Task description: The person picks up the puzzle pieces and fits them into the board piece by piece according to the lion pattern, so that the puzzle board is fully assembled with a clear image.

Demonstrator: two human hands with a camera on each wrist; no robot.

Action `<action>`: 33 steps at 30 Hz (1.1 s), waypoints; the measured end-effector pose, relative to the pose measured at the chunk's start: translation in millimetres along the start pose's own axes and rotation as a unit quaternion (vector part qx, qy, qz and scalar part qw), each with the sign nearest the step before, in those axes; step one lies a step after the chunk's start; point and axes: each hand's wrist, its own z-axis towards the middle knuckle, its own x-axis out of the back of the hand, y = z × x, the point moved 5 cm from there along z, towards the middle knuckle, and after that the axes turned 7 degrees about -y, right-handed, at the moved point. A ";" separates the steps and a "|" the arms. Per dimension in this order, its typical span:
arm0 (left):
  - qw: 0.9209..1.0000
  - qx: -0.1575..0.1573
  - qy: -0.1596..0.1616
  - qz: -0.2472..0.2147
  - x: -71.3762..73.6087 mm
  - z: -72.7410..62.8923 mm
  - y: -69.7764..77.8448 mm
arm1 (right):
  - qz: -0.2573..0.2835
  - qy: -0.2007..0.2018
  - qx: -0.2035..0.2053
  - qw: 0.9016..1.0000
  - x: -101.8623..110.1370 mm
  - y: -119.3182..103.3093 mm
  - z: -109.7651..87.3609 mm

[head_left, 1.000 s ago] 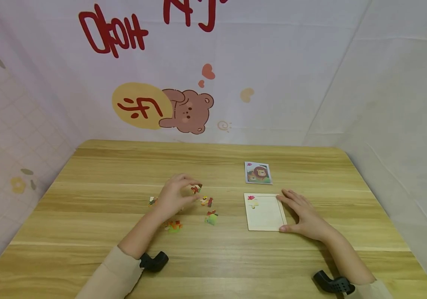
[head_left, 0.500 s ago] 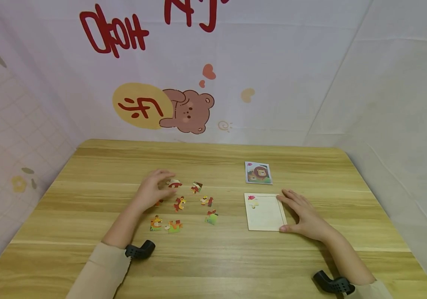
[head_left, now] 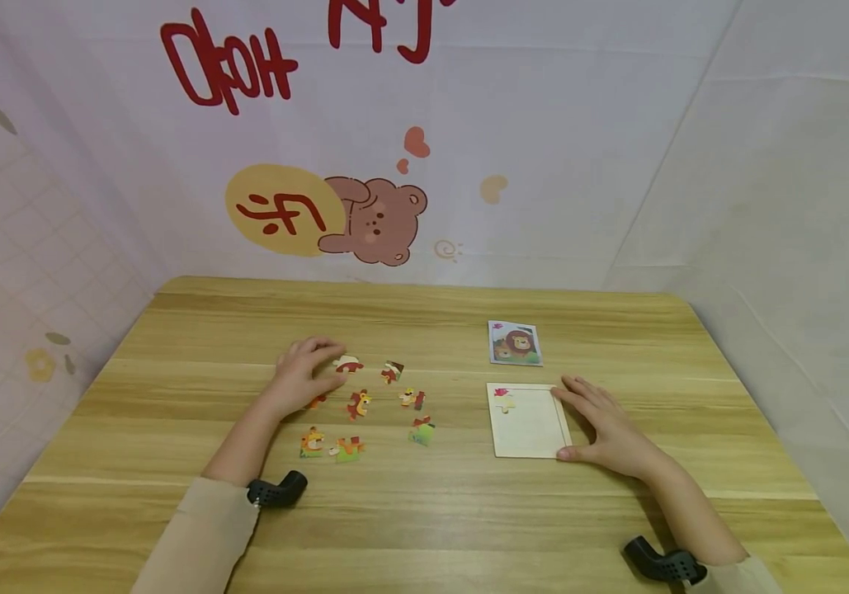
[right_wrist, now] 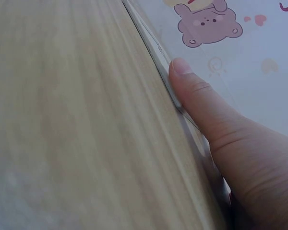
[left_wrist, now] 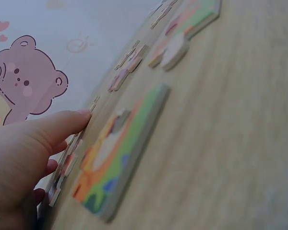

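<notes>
Jigsaw pieces point(head_left: 348, 449) lay mostly nearer the worktop's point(head_left: 439, 528) left edge. Right grip point(head_left: 604, 427), unclenched, braced the puzzle tray's point(head_left: 531, 427) right side, prob so it wouldn't slide. Left grip point(head_left: 305, 375) was loose by a red-and-cream piece point(head_left: 351, 364). Lion card point(head_left: 516, 343) sat farther back.

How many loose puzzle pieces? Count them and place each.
8 show: two back pieces, three middle pieces (leftmost partly behind the left hand), one right front piece, two left front pieces. The hand may hide more.
</notes>
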 end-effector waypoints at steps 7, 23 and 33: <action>1.000 -0.001 0.006 0.013 -1.0 0.9 -2.5 | -0.001 -0.001 0.003 1.000 0.1 -2.2 0.1; 0.999 0.012 0.031 -0.021 -0.6 0.9 -4.8 | 0.000 -0.002 -0.003 1.000 1.2 -2.3 -0.2; 0.997 0.002 0.049 -0.055 1.6 -1.7 -1.8 | -0.005 0.003 0.000 1.000 1.4 -2.4 -0.1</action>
